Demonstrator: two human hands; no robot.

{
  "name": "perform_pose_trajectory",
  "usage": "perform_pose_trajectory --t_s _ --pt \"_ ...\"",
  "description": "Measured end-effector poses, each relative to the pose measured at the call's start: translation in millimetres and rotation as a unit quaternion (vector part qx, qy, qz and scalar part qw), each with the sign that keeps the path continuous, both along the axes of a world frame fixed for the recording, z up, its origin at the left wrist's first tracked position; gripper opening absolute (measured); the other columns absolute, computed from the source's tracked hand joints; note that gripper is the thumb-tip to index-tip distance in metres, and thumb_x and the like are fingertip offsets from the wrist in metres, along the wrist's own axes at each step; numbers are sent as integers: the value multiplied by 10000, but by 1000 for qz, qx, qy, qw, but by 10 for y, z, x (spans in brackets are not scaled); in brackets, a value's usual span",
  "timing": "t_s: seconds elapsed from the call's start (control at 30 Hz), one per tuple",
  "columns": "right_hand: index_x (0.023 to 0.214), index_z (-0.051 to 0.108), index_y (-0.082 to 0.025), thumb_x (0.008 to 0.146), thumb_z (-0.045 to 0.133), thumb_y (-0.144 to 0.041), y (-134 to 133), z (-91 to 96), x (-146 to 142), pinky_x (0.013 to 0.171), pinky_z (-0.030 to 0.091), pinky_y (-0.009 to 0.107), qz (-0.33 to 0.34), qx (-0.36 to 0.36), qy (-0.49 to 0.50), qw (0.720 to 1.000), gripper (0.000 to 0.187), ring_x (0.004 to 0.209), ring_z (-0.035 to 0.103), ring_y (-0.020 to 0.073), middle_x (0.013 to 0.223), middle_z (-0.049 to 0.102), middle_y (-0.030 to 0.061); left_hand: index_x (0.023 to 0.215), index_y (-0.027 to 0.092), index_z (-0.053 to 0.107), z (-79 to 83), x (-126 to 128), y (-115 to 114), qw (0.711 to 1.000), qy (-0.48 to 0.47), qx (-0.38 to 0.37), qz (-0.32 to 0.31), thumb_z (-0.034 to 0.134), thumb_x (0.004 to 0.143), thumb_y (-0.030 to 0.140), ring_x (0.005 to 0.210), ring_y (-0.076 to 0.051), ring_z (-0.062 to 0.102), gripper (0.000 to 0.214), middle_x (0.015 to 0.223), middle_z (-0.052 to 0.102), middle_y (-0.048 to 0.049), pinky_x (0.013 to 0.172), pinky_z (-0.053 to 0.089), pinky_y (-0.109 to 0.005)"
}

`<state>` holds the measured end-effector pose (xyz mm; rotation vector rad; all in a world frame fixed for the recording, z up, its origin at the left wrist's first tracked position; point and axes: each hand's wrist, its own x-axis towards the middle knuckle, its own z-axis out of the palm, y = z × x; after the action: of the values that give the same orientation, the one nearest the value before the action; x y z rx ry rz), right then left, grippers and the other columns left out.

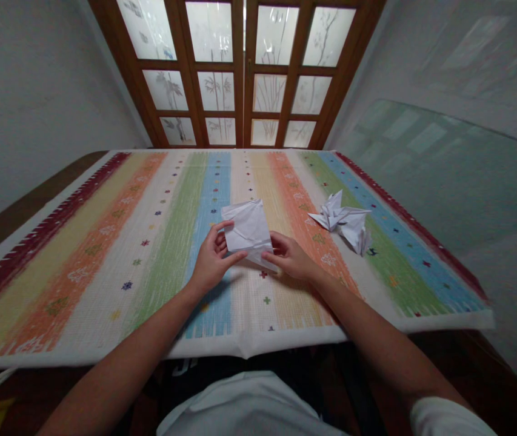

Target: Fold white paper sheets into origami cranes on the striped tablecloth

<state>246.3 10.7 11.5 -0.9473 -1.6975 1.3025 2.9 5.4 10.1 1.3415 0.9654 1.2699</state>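
A folded sheet of white paper (248, 229) is held just above the striped cloth at the table's middle. My left hand (211, 261) pinches its left edge between thumb and fingers. My right hand (289, 257) grips its lower right corner, fingers curled around the fold. To the right, apart from both hands, lies a finished white paper crane (345, 221) on the cloth.
A striped, many-coloured cloth (103, 254) covers the wooden table (26, 203). Wooden doors with frosted panes (240, 66) stand behind the far edge. A glass panel (458, 175) leans at the right. White walls flank both sides.
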Motion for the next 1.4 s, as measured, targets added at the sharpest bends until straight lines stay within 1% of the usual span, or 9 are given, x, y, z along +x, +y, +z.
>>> perform_pose_trajectory --t_s 0.17,0.4,0.5,0.73,0.9,1.0,1.2,1.3,1.4 --pt "1176 743 -253 884 835 -445 0 -19 -15 848 629 362 15 -14 10 1000 362 1047 735 246 1148 784 67 1319 241 644 6 -59 21 1000 21 19 -6 985 725 352 1191 -274 780 693 1341 746 -126 990 686 -409" --pt "1258 739 -241 924 777 -396 -38 26 1 728 599 305 14 29 -24 999 370 982 729 233 1132 777 73 1600 306 459 -4 -31 0 999 -26 12 -47 1000 744 524 1236 -317 774 1036 1406 732 -155 997 671 -419" --pt "1317 734 -236 919 760 -349 -59 55 5 688 585 281 32 46 -39 998 414 980 730 233 1158 779 81 1562 309 505 19 -41 12 999 -28 31 -8 961 783 590 1252 -298 761 946 1399 723 -139 1007 654 -395" --pt "1263 758 -232 903 750 -323 -71 51 17 756 603 298 82 35 -34 995 371 1038 740 249 1139 779 73 1206 227 740 38 -105 53 998 -23 10 55 901 830 623 950 -217 755 570 1118 765 -81 794 630 -303" --pt "1331 732 -232 933 740 -328 -70 43 34 772 604 295 81 53 -44 994 410 1051 751 246 1198 783 83 1269 234 776 45 -76 15 1000 -16 -9 -19 815 917 654 1230 -294 733 550 1487 692 -157 944 644 -378" --pt "1391 698 -224 947 732 -317 -55 23 29 807 614 308 74 71 -39 994 455 1088 755 248 1267 777 101 1298 243 780 44 -62 -5 997 35 31 -57 918 823 603 1454 -358 617 612 1659 557 -168 1099 600 -446" --pt "1423 662 -248 943 782 -342 -10 -36 33 810 629 328 31 71 -40 996 504 991 750 216 1231 755 91 1309 199 742 69 -27 -54 992 86 36 -84 870 899 397 1190 -296 746 473 1302 765 -139 1048 630 -476" --pt "1442 650 -277 921 828 -378 3 -53 34 787 629 323 5 47 -21 999 559 947 737 197 1272 731 89 1392 199 677 66 -15 -63 996 44 7 -75 887 874 362 1125 -284 777 583 1256 788 -132 987 662 -455" --pt "1429 667 -272 924 818 -399 18 -60 26 781 624 322 4 24 0 1000 542 926 731 189 1310 729 99 1632 261 464 50 -14 -57 997 1 -30 -71 929 832 335 1069 -273 804 928 1235 794 -122 921 683 -422"
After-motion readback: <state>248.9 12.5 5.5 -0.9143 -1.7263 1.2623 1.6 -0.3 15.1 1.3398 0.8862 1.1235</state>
